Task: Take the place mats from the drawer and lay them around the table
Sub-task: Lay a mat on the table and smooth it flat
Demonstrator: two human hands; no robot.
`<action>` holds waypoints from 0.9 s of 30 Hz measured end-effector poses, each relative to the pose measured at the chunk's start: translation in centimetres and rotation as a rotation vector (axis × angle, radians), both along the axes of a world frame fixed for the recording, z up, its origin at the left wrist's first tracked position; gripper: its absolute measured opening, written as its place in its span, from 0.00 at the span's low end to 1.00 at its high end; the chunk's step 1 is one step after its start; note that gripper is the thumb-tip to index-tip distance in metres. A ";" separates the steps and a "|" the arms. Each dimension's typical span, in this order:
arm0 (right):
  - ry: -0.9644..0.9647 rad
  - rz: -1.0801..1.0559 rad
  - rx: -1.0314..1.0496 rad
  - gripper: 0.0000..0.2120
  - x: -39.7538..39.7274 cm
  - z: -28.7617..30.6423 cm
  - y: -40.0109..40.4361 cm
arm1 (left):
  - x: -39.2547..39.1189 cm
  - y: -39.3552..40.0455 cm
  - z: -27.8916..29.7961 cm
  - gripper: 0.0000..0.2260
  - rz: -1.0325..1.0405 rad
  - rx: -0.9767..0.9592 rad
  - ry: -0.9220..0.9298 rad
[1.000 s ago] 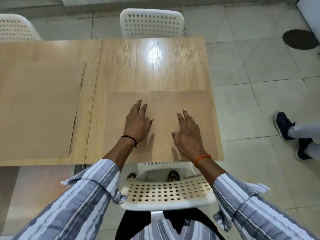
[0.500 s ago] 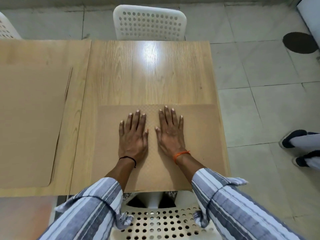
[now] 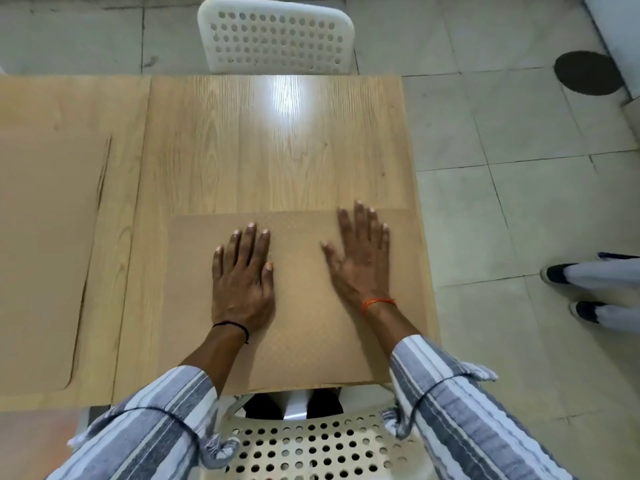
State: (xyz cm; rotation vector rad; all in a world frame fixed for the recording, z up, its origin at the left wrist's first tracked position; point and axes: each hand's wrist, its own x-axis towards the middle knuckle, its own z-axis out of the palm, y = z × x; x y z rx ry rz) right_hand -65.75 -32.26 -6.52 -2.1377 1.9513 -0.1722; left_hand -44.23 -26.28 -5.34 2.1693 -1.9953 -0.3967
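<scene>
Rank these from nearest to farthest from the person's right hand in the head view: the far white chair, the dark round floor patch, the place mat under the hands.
1. Place mat: directly under the right hand.
2. White chair: across the table, ahead and slightly left.
3. Dark round patch: on the floor, far to the upper right.

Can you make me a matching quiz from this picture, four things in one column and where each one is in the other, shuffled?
Things:
1. left hand
2. far chair
3. second mat
4. dark shoes

Places:
A. on the floor tiles, right of the table
B. flat on the near mat
C. on the table's left part
D. beyond the table's far edge

Pairs: 1-B, 2-D, 3-C, 4-A
</scene>
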 end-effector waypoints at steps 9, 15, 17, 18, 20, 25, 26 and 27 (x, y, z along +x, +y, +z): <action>0.065 -0.282 0.027 0.37 -8.0 0.9 0.7 | 0.0 0.0 -0.3 0.28 -0.009 0.015 -0.045; -0.038 0.130 0.055 0.37 3.4 1.5 11.0 | -0.1 0.0 -0.3 0.28 -0.011 0.005 -0.049; -0.018 0.168 0.098 0.35 4.7 1.1 13.3 | -0.1 0.1 -0.2 0.27 -0.016 0.009 -0.048; -0.009 0.143 0.102 0.34 4.2 1.0 13.5 | -0.1 0.1 -0.1 0.27 -0.015 0.008 -0.049; 0.009 0.046 0.092 0.32 2.0 1.0 13.2 | -0.2 0.1 -0.2 0.27 -0.010 0.007 -0.044; 0.096 -0.141 0.076 0.34 -5.7 0.8 12.4 | -0.2 0.2 -0.1 0.27 -0.008 0.009 -0.049; 0.098 -0.172 0.081 0.34 -6.9 0.6 12.6 | -0.2 0.2 -0.1 0.27 -0.010 0.009 -0.049; 0.104 -0.203 0.088 0.34 -7.9 0.6 12.7 | -0.2 0.3 -0.1 0.27 -0.013 0.009 -0.050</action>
